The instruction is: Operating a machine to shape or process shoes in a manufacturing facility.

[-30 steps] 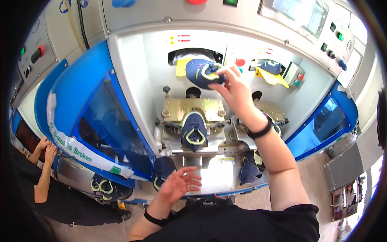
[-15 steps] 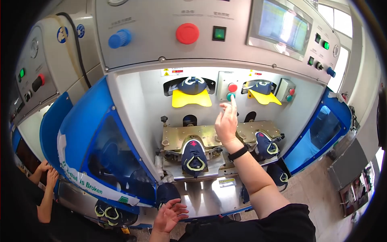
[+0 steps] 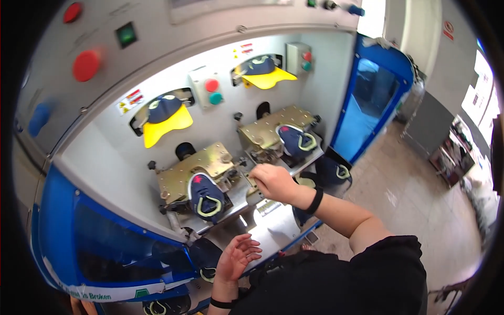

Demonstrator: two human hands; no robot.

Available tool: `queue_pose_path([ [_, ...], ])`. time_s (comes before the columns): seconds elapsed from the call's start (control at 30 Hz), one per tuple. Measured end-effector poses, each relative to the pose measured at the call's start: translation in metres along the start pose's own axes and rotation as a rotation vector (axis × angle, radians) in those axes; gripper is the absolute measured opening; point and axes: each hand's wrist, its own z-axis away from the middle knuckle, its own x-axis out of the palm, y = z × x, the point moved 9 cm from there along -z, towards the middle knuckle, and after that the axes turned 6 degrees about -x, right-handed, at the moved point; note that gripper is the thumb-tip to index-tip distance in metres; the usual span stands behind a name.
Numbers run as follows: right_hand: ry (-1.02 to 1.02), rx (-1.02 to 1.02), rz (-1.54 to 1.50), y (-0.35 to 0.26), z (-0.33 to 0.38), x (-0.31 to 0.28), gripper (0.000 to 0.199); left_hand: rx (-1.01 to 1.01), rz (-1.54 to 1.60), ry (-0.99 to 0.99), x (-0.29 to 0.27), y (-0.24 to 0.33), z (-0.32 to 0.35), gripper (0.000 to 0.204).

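My right hand is in a loose fist in the air before the machine, between two dark blue shoe uppers, and nothing shows in it. The left upper sits toe-up on a metal fixture, with a red mark and pale green lacing edge. A matching right upper rests on the other fixture. My left hand hovers open, fingers spread and empty, low by the metal front ledge. Between the two upper stations is a control box with a red and a green button.
Two more dark uppers with yellow flaps stick out of slots in the back wall. Blue windowed doors flank the bay. Dark shoes lie along the front ledge.
My right hand has come away from the green button, down toward the fixtures, its pointing finger now curled in. The view has swung right and tilted. My left hand stays open.
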Motion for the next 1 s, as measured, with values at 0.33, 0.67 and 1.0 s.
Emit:
queue_pose_path([
  [0.33, 0.391, 0.775, -0.015, 0.107, 0.187, -0.114, 0.022, -0.162, -0.011, 0.185, -0.015, -0.027, -0.047, 0.045],
  [0.67, 0.413, 0.796, -0.129, 0.160, 0.231, -0.146, 0.019, -0.090, -1.126, 0.413, -0.011, -0.060, -0.155, 0.055],
  [1.0, -0.112, 0.641, -0.114, 0.184, 0.221, -0.022, 0.023, 0.120, -1.771, 0.346, 0.046, -0.126, -0.230, 0.096],
])
